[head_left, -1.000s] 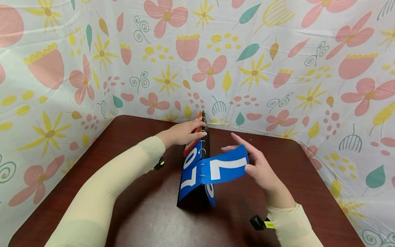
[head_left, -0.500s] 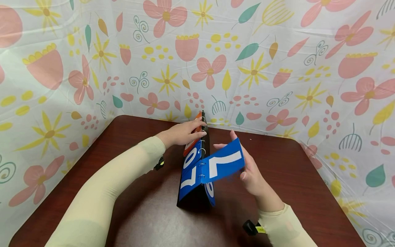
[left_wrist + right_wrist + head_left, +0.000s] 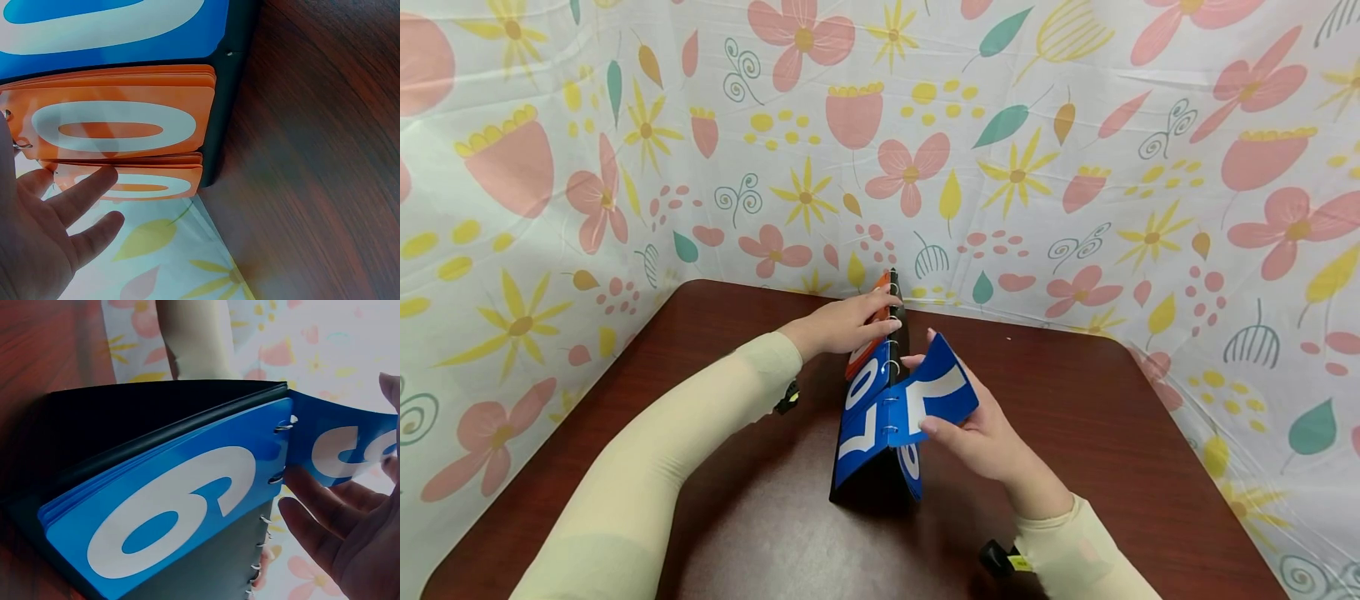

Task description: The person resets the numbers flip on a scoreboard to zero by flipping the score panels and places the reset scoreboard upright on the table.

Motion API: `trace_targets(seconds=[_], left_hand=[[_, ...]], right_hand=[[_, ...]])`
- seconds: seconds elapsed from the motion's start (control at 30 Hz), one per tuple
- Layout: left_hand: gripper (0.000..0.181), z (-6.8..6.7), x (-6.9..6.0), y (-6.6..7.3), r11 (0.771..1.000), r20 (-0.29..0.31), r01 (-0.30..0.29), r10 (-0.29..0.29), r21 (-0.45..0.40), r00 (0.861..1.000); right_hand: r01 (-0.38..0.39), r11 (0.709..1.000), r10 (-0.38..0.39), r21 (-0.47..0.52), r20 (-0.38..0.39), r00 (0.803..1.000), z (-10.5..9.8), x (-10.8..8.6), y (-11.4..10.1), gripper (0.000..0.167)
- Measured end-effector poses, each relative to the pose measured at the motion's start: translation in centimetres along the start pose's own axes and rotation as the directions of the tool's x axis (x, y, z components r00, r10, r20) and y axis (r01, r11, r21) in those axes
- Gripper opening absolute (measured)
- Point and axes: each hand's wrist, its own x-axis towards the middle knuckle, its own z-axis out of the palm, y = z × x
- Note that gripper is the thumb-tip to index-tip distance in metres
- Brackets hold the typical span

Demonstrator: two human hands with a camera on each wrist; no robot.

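A flip scoreboard (image 3: 859, 417) stands tent-like on the table, its ridge pointing away from me. My left hand (image 3: 846, 323) rests over the far part of the ridge, fingers spread near the orange number cards (image 3: 112, 128) marked 0. With its thumb on the face and fingers behind, my right hand (image 3: 981, 433) pinches a blue number card (image 3: 942, 392) showing 7. That card bends out to the right from the rings. On the right slope lies a blue card stack (image 3: 175, 512) with a 6 on top. A blue 0 card (image 3: 125, 37) shows on the left slope.
The dark brown table (image 3: 760, 517) has rounded far corners. A white floral curtain (image 3: 1037, 167) hangs close behind and along both sides. Small black devices are strapped at both wrists, the right wrist device (image 3: 997, 558) hanging near the tabletop.
The right hand has moved left toward the ridge, and its thumb has come onto the 7 card's face. The card now bends more. The left hand has stayed still.
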Motion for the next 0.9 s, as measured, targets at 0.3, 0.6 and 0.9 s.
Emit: trace_targets(seconds=[0.3, 0.6, 0.9], left_hand=[[0.073, -0.20, -0.05, 0.01, 1.000, 0.016, -0.025, 0.025, 0.001, 1.000], [0.073, -0.34, -0.15, 0.12, 1.000, 0.019, -0.017, 0.017, -0.008, 1.000], [0.076, -0.18, 0.00, -0.05, 1.000, 0.013, -0.028, 0.028, -0.009, 1.000]], right_hand=[[-0.070, 0.996, 0.075, -0.057, 0.087, 0.993, 0.34, 0.12, 0.34, 0.084], [-0.097, 0.981, 0.122, -0.171, 0.141, 0.983, 0.42, 0.01, 0.87, 0.093], [-0.175, 0.965, 0.207, -0.195, 0.163, 0.965, 0.68, 0.04, 0.85, 0.096]])
